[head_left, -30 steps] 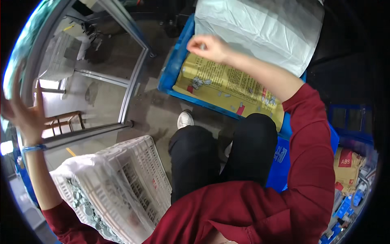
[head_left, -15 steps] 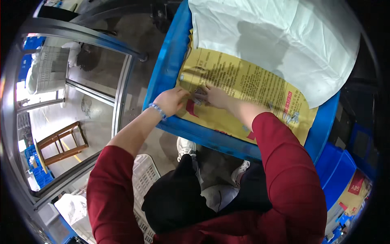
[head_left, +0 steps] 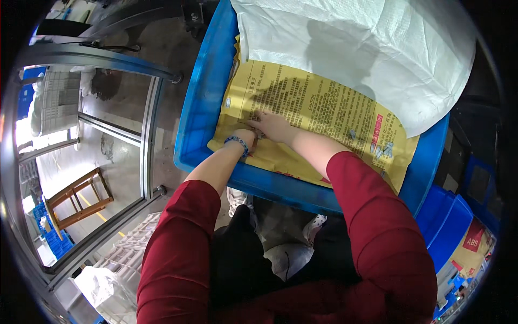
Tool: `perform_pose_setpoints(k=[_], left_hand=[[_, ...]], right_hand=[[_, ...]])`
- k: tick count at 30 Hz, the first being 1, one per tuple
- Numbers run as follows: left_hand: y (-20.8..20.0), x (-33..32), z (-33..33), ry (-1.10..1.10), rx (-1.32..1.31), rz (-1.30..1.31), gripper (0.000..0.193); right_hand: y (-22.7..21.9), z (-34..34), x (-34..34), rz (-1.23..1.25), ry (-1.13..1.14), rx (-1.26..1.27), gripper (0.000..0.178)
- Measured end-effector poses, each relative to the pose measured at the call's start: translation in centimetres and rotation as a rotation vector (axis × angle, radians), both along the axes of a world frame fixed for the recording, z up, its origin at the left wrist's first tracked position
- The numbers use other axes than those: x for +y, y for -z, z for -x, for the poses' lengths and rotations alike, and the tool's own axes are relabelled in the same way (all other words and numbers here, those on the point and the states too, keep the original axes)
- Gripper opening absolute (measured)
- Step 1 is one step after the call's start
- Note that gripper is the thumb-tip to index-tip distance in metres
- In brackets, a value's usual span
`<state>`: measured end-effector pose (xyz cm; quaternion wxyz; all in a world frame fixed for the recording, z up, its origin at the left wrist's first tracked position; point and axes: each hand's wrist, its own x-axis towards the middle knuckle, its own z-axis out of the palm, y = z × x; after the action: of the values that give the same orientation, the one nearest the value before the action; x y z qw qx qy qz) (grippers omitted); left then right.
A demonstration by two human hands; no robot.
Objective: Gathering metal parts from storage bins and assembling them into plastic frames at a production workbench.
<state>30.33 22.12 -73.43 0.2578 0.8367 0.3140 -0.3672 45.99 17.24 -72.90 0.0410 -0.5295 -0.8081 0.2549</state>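
Grey pieces (head_left: 388, 150) | on yellow sack (head_left: 324, 105) in blue tub (head_left: 286, 193) | left hand (head_left: 246, 137), right hand (head_left: 273, 126): grip unclear

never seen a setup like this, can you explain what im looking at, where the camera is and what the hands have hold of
There is no robot here: these are a person's bare hands. The camera sits on their head, looking down, and its wide lens bends straight edges. The left hand, with a blue bracelet at its wrist, is close beside the right hand. Both are over a yellow printed sheet in a blue tub. Small grey pieces lie on it, and a white sheet lies beyond. Whether either hand holds anything can't be made out.
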Motion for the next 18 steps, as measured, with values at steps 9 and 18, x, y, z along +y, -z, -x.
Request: perform_pose_setpoints(k=[9, 18], left_hand=[[-5.8, 4.0, 2.3, -1.467, -0.574, 0.606, 0.028], [-16.0, 0.0, 0.9, -1.977, -1.127, 1.378, 0.031]], right_hand=[[-2.2, -1.1, -0.9, 0.203, 0.3, 0.369, 0.053], [-21.4, -1.1, -0.2, -0.305, 0.053, 0.587, 0.051]])
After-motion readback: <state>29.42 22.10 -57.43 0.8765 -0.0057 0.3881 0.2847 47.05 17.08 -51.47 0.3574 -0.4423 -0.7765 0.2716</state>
